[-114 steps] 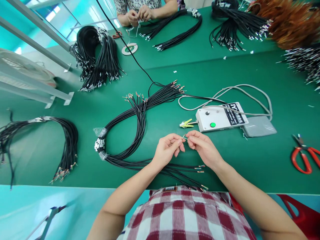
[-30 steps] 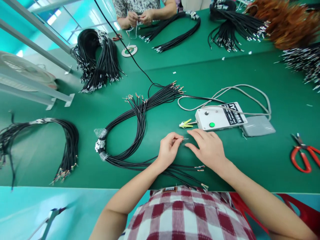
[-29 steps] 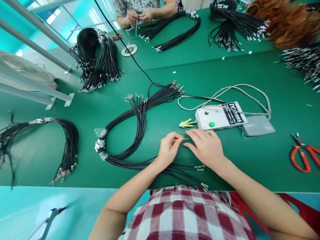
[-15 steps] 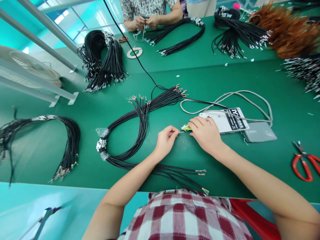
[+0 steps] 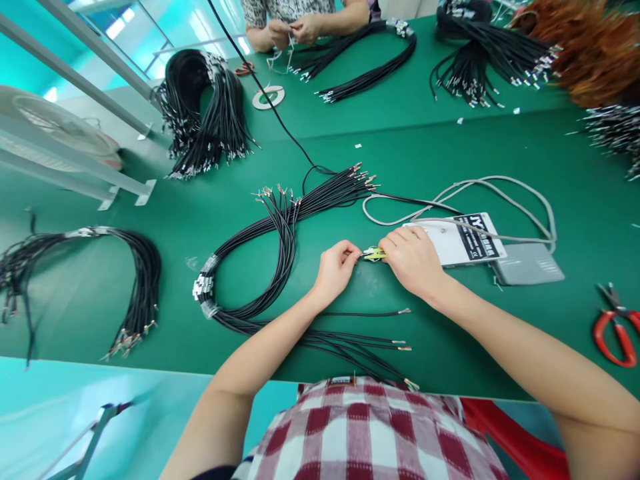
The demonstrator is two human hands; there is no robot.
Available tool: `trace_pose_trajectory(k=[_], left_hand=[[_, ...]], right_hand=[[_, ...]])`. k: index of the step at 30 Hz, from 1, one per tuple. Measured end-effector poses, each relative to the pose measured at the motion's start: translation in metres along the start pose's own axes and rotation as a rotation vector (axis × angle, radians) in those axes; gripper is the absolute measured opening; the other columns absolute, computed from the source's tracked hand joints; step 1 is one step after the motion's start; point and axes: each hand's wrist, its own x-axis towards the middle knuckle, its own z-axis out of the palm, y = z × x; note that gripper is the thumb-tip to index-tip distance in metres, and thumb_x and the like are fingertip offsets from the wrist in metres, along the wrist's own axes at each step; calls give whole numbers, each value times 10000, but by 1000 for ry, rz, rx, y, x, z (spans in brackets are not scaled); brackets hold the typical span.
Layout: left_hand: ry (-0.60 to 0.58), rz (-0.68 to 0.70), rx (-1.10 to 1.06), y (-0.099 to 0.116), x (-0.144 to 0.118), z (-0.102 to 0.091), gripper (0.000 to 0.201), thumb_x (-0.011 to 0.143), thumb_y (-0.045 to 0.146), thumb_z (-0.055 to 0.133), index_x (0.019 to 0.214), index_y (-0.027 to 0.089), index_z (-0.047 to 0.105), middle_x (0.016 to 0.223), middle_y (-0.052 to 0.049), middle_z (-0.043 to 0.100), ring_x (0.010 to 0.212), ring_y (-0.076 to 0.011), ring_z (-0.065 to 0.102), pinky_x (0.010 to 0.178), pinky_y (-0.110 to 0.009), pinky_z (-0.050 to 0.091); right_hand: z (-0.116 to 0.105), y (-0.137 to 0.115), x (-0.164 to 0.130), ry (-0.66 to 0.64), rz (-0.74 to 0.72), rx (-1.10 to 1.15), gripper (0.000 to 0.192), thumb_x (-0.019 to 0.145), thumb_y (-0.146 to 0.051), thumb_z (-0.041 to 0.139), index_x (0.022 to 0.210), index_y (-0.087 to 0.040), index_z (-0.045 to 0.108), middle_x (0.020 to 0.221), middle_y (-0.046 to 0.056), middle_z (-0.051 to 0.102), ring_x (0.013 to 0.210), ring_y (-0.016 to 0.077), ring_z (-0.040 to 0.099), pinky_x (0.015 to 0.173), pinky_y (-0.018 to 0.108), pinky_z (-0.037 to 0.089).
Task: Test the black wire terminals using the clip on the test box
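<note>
Left hand (image 5: 337,269) has thumb and fingertips pinched together on a thin wire end (image 5: 361,254), which sits right at the tip of a yellow clip (image 5: 374,254); too tiny to tell if the wire is actually inside the clip's mouth. Right hand (image 5: 413,259) has its fingers closed around the back of that clip, and it's covering the near end of a white control box (image 5: 453,241) with a black label. Grey pedal (image 5: 529,265) is just beside the box, red-handled cutters (image 5: 620,311) further right. Big looped bundle of black cables (image 5: 247,233) lies left of the hands on the green table (image 5: 500,340), some stripped ends poking out past the left forearm. Across the table another person's hands (image 5: 305,30) are busy with some white strands (image 5: 291,55).
</note>
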Motion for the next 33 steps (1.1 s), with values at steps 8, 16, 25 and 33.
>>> trace_pose_trajectory(k=[8, 16, 25, 33], left_hand=[[-1, -15, -4, 0, 2, 4, 114, 822, 196, 594, 711, 170, 599, 600, 20, 570, 502, -101, 479, 508, -218, 336], [-7, 30, 72, -2, 1, 4, 122, 848, 219, 585, 740, 165, 609, 629, 19, 587, 506, -96, 473, 516, -221, 327], [-21, 22, 102, -4, 1, 4, 109, 859, 205, 561, 773, 162, 611, 677, 12, 629, 562, -101, 533, 549, -209, 373], [-12, 18, 141, -1, -1, 4, 117, 869, 205, 557, 776, 161, 613, 648, 19, 597, 535, -98, 499, 529, -213, 346]], right_hand=[[0, -1, 1, 14, 14, -16, 126, 881, -84, 546, 872, -148, 655, 852, 94, 669, 880, 264, 527, 821, 390, 278], [-4, -4, -2, 14, 32, -40, 112, 874, -97, 564, 934, -158, 636, 928, 102, 659, 950, 276, 529, 869, 415, 269], [-23, 13, -35, 251, 111, 195, 158, 918, -266, 634, 1056, -193, 615, 1145, 84, 713, 1103, 263, 600, 952, 432, 327], [-4, 2, -109, 450, 339, 228, 179, 872, -139, 667, 995, -237, 582, 1169, 33, 745, 1157, 246, 632, 948, 401, 407]])
